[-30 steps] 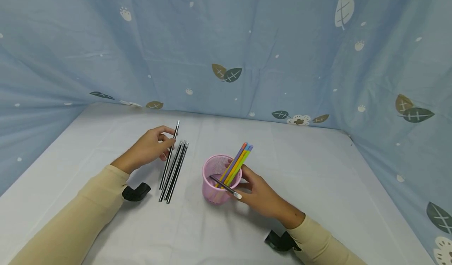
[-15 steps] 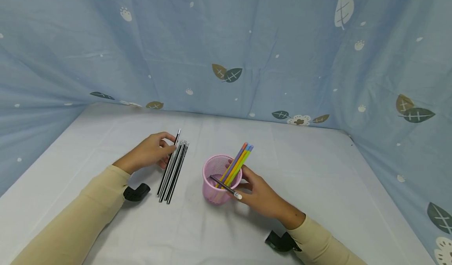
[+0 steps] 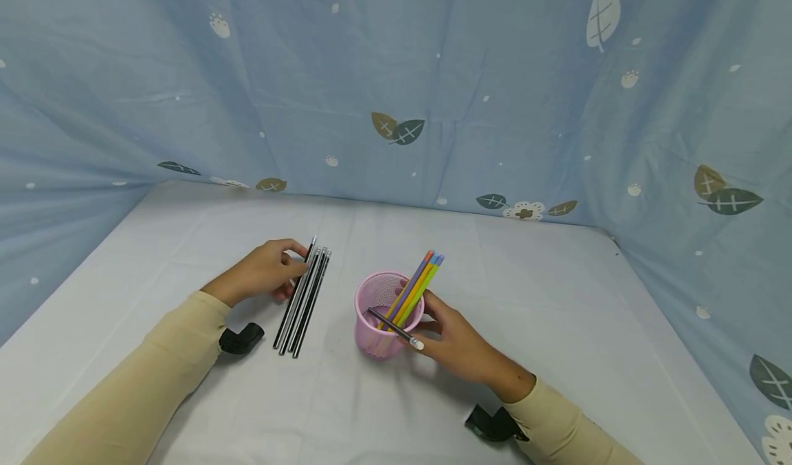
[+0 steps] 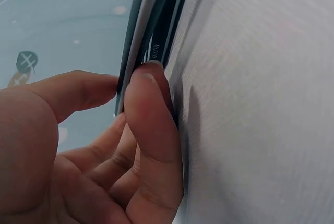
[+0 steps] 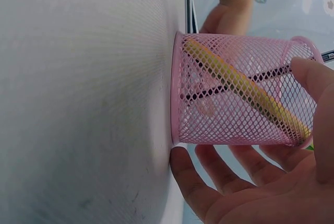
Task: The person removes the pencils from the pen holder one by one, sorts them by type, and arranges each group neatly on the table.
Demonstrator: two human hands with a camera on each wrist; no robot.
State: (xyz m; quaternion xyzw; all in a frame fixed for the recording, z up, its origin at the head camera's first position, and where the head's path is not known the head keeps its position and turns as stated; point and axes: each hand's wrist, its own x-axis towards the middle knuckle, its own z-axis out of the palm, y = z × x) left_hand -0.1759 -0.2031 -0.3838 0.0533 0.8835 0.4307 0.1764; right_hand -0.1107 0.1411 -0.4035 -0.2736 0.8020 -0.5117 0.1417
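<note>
- Four black pencils (image 3: 303,302) lie side by side on the white table (image 3: 557,327), left of the pink mesh cup (image 3: 379,324), lined up so they stay in a neat row.
- Our left hand (image 3: 262,277) pinches the leftmost one between thumb and fingertips, low against the row.
- Our right hand (image 3: 454,341) curls around the cup's side, steadying it upright.
- Inside lean coloured pencils (image 3: 416,286) and one black pencil (image 3: 392,326), propped on the rim.
</note>
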